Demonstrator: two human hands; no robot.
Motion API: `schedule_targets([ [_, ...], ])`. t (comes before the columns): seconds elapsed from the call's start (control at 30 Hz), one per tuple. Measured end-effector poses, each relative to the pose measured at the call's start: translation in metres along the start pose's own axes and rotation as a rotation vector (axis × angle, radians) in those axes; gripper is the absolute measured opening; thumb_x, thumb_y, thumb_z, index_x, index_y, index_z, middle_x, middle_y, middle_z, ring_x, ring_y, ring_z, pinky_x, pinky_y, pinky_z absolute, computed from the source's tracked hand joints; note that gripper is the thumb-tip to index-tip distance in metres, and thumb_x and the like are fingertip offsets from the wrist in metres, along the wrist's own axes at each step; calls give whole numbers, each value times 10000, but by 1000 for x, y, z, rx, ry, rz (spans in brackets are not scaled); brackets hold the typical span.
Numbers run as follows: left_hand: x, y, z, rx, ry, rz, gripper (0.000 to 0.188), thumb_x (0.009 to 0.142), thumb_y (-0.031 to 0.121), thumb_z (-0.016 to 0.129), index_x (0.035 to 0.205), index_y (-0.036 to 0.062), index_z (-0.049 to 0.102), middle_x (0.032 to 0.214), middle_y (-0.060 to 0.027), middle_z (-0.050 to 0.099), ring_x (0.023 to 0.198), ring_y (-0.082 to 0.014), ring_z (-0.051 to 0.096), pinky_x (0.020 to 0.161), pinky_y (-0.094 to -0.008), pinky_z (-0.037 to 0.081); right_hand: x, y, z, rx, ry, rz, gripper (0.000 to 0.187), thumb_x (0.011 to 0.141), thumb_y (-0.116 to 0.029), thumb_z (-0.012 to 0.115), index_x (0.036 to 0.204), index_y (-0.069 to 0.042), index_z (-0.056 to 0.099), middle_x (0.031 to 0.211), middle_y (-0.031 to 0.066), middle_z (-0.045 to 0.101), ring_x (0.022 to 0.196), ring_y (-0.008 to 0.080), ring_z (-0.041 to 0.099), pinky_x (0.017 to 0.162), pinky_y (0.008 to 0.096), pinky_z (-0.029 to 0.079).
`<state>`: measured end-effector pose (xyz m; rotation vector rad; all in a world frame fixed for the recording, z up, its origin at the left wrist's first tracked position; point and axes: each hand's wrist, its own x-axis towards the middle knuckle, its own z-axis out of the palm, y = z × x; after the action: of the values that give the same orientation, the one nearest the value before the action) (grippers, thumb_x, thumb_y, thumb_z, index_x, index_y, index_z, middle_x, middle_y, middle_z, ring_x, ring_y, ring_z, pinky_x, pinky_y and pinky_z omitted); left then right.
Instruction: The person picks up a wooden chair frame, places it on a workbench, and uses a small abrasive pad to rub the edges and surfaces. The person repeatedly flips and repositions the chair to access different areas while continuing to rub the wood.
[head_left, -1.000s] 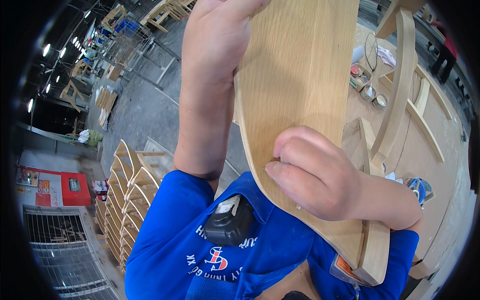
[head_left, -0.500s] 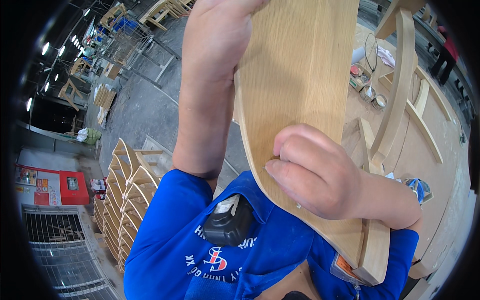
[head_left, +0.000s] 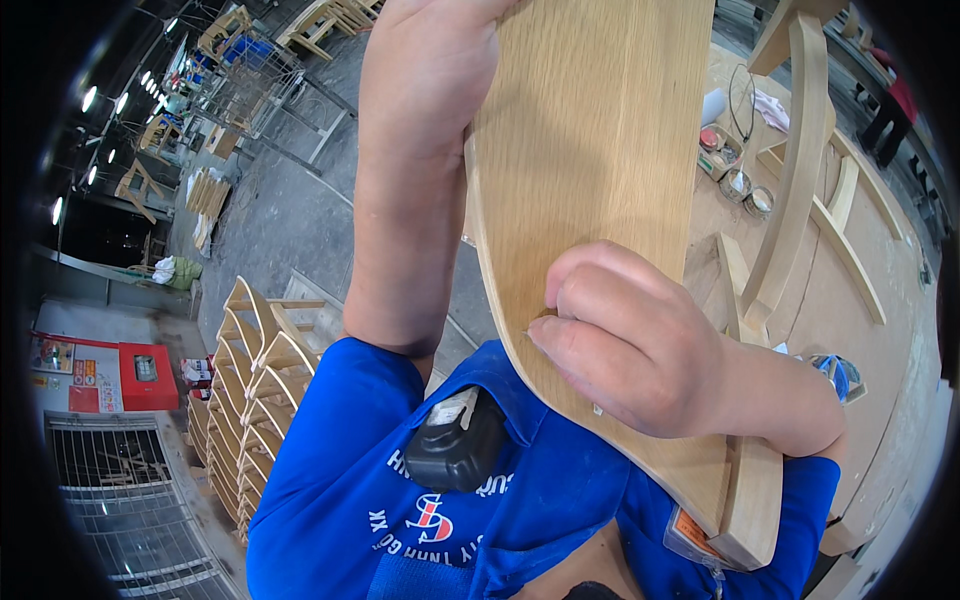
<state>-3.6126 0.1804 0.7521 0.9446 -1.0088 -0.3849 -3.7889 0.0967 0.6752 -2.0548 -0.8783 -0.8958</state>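
Left hand [head_left: 435,50] high, right hand [head_left: 635,345] low, on a curved wooden panel [head_left: 590,130] at the frame's centre.
The left forearm rises upright; cropped fingers leave its grip untellable. The right hand curls narrowly, anything it holds hidden. At right, a wooden rail [head_left: 849,260] lies on the tabletop [head_left: 822,312].

Right hand [head_left: 640,345] — nudged slightly up wooden panel [head_left: 590,130].

The panel [head_left: 590,130] is between the stacked frames [head_left: 246,405] (at its left) and the workbench [head_left: 815,305] at its right.
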Motion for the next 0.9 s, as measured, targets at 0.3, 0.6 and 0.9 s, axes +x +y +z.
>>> schedule_targets([
  [0.3, 0, 2, 2, -32, -32, -7, 527, 1002, 20, 485, 1514, -68, 399, 1390, -210, 599, 1222, -240, 640, 1027, -346, 528, 0, 0, -2, 16, -22, 23, 292, 607, 32, 729, 873, 103, 633, 811, 160, 520, 769, 333, 597, 634, 394, 522],
  [0.6, -2, 3, 8, -91, -16, -12, 516, 1000, 11, 480, 1505, -69, 409, 1390, -205, 599, 1224, -237, 638, 1034, -348, 523, 0, -1, -3, 15, -12, 24, 286, 617, 35, 737, 875, 100, 634, 821, 162, 522, 773, 336, 598, 637, 396, 521],
  [0.9, -2, 3, 8, -85, -17, -15, 503, 1003, 13, 485, 1496, -66, 421, 1372, -202, 610, 1207, -229, 647, 1025, -341, 528, 0, -2, -4, 23, -18, 26, 292, 616, 42, 738, 881, 102, 631, 828, 167, 525, 772, 338, 598, 653, 401, 530],
])
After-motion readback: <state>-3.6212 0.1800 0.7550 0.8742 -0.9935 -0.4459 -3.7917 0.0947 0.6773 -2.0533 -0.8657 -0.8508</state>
